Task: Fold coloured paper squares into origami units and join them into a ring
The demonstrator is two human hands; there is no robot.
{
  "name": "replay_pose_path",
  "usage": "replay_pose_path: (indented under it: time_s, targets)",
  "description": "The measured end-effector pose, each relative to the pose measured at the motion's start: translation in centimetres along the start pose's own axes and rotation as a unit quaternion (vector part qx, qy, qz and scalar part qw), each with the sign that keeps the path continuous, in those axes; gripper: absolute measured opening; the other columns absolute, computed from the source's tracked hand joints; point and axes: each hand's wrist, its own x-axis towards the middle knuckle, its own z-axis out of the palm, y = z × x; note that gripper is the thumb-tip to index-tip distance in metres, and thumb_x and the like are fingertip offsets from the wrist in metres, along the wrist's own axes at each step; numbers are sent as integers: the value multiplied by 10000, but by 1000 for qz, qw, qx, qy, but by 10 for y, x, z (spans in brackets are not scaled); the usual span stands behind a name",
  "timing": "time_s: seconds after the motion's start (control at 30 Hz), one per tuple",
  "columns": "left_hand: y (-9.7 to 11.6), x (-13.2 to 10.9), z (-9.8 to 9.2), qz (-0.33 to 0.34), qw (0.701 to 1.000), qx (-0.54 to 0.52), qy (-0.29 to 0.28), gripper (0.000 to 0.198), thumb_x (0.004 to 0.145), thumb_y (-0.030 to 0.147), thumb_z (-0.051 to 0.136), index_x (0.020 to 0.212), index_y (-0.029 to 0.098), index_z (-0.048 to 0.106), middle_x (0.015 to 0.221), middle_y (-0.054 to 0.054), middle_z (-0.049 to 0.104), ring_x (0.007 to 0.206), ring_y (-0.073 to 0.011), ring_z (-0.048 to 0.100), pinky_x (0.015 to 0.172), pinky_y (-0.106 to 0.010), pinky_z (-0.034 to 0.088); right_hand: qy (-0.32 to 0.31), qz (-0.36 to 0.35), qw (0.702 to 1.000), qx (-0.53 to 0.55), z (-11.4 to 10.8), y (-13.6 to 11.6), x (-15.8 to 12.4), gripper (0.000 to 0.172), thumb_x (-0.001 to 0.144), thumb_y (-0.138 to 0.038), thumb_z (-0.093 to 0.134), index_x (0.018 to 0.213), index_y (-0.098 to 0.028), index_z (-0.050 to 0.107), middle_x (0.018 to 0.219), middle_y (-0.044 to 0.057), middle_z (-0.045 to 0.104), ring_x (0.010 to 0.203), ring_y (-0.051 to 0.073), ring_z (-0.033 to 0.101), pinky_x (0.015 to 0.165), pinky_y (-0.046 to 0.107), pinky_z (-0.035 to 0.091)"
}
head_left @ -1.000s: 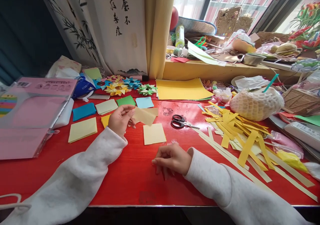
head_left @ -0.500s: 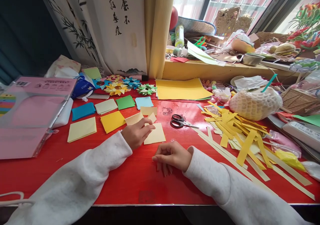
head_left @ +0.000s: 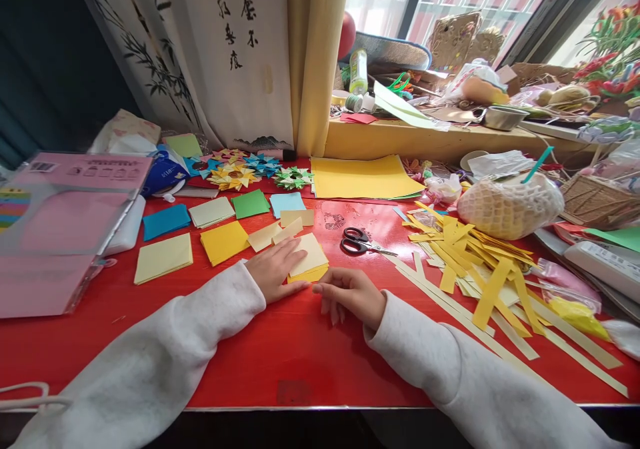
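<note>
My left hand (head_left: pixel 277 269) lies with its fingers spread, fingertips over the left side of a cream paper square (head_left: pixel 309 252). Under that square a yellow paper edge (head_left: pixel 313 275) shows along the front. Small folded cream papers (head_left: pixel 265 236) lie just beyond my left fingers, one of them standing up tilted. My right hand (head_left: pixel 353 294) rests at the right front corner of the squares, fingers curled and thumb against the index finger. Nothing shows in its grip. Black-handled scissors (head_left: pixel 356 241) lie behind it.
Blue, cream, green and yellow paper stacks (head_left: pixel 225 242) lie at the left. Folded paper rings (head_left: pixel 235 176) and yellow sheets (head_left: pixel 367 177) are behind. Cut paper strips (head_left: pixel 493 302) spread at the right, near a net-wrapped fruit (head_left: pixel 510 202). A pink package (head_left: pixel 65 236) stands far left.
My left hand has lowered and flattened beside the cream square, which has shifted so yellow shows beneath it. The small folded cream paper has changed position. My right hand has moved slightly right.
</note>
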Motion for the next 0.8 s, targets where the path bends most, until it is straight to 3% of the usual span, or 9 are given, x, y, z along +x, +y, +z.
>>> replay_pose_path:
  time_s: [0.17, 0.53, 0.8]
  targets:
    - [2, 1, -4, -14, 1000, -2, -13, 533, 747, 523, 371, 1159, 192, 440, 1291, -155, 341, 1183, -285, 301, 919, -427, 293, 76, -22, 997, -3, -5, -2, 3, 233, 710, -375, 520, 682, -145, 491, 446, -40, 539, 289, 56, 453, 286, 150, 316]
    - [15, 1, -10, 25, 998, -51, 5, 538, 679, 470, 485, 1142, 203, 420, 1148, -98, 495, 965, -255, 459, 820, -450, 242, 103, -23, 994, 9, -7, -6, 2, 251, 705, -402, 520, 714, -152, 501, 421, -51, 518, 270, 61, 439, 263, 154, 312]
    - [15, 0, -8, 103, 992, -68, 16, 420, 667, 381, 516, 1026, 164, 513, 1062, -83, 548, 944, -226, 469, 809, -355, 366, 107, -31, 993, 23, -8, -5, 3, 265, 706, -416, 517, 682, -157, 472, 428, -50, 522, 260, 61, 435, 251, 155, 304]
